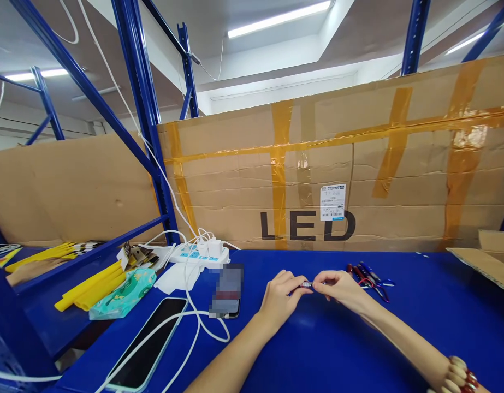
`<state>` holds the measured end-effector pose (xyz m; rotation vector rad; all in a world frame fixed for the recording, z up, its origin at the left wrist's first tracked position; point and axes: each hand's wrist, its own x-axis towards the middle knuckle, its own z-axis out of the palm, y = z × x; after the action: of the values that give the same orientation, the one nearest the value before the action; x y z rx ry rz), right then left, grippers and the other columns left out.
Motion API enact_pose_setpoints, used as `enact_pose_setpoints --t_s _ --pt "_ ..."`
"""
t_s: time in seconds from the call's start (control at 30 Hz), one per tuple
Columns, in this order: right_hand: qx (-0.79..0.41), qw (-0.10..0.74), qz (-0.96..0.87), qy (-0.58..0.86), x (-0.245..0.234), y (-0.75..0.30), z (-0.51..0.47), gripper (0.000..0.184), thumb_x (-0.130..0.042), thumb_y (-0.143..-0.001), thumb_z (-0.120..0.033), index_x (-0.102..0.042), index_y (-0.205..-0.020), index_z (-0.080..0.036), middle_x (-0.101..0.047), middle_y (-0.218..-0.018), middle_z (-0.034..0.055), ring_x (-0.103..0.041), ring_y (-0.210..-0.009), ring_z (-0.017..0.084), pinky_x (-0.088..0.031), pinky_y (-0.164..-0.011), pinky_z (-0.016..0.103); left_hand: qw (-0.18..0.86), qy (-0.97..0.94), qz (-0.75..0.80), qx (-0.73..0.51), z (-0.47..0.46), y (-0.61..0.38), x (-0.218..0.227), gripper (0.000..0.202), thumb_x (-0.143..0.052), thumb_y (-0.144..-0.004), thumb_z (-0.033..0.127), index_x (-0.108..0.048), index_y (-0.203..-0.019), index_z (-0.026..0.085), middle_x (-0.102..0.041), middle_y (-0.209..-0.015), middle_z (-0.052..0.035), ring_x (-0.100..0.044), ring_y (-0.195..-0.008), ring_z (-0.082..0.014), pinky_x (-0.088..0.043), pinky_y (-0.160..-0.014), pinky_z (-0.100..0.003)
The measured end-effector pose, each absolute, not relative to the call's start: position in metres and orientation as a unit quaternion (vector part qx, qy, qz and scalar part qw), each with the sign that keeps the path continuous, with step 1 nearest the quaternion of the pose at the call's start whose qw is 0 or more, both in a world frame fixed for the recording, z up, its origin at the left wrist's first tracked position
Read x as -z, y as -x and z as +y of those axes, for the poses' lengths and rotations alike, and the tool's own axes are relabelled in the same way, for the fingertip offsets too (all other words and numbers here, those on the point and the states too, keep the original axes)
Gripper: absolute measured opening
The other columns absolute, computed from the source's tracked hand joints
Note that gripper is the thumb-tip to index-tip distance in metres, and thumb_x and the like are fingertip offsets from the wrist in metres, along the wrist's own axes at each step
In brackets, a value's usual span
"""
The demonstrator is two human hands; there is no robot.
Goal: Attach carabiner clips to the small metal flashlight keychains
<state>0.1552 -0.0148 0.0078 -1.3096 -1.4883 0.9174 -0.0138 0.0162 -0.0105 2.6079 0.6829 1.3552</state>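
Observation:
Above the blue tabletop (337,344), my left hand (282,297) pinches a small, short piece (306,284) with dark, silvery and reddish parts. Its kind is too small to make out. My right hand (337,289) is closed at the piece's right end, thumb and fingertips pressed together; whether they grip that end or something tiny beside it is hidden. Beaded bracelets (458,376) circle my right wrist. Just beyond the right hand lies a loose cluster of pens or small hand tools (370,279) with red, blue and dark handles.
To the left are a phone (149,344) with a white cable (198,322) across it, a second, blurred device (229,289) and a white power strip (186,254). Yellow rolls (96,286) and a green packet (123,295) lie farther left. Cardboard (235,191) walls the back; an open carton (489,262) stands right.

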Motion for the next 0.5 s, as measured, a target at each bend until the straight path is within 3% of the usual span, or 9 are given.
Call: enact_pose_setpoints --t_s 0.1,0.23,0.5 --pt "-0.379 0.457 -0.605 0.53 -0.004 -0.157 -0.014 0.038 -0.068 -0.052 -0.05 -0.063 -0.058 -0.013 -0.053 -0.051 0.0005 -0.039 -0.043 0.006 -0.028 -0.043 0.021 0.071 -0.857 0.22 -0.461 0.015 0.013 0.012 0.03 -0.044 -0.085 0.037 -0.067 -0.08 0.017 -0.052 -0.062 -0.0019 -0.044 -0.064 -0.0111 -0.037 -0.061 -0.023" --pt "-0.382 0.44 -0.604 0.543 -0.009 -0.155 -0.02 0.037 -0.072 -0.049 -0.048 -0.062 -0.056 -0.013 -0.046 -0.044 -0.0016 -0.034 -0.042 0.006 -0.023 -0.042 0.021 0.078 -0.839 0.222 -0.49 0.012 0.01 0.014 0.027 -0.048 -0.084 0.035 -0.067 -0.079 0.017 -0.051 -0.059 -0.0011 -0.042 -0.06 -0.0103 -0.036 -0.06 -0.023" --pt "-0.439 0.446 -0.549 0.554 -0.005 -0.147 -0.026 0.051 -0.064 -0.054 -0.063 -0.054 -0.06 -0.013 -0.041 -0.042 -0.0031 -0.027 -0.04 0.004 -0.015 -0.042 0.018 0.075 -0.811 0.229 -0.533 0.008 0.008 0.014 0.029 -0.047 -0.084 0.037 -0.069 -0.082 0.018 -0.055 -0.062 -0.0031 -0.043 -0.062 -0.0111 -0.038 -0.059 -0.023"
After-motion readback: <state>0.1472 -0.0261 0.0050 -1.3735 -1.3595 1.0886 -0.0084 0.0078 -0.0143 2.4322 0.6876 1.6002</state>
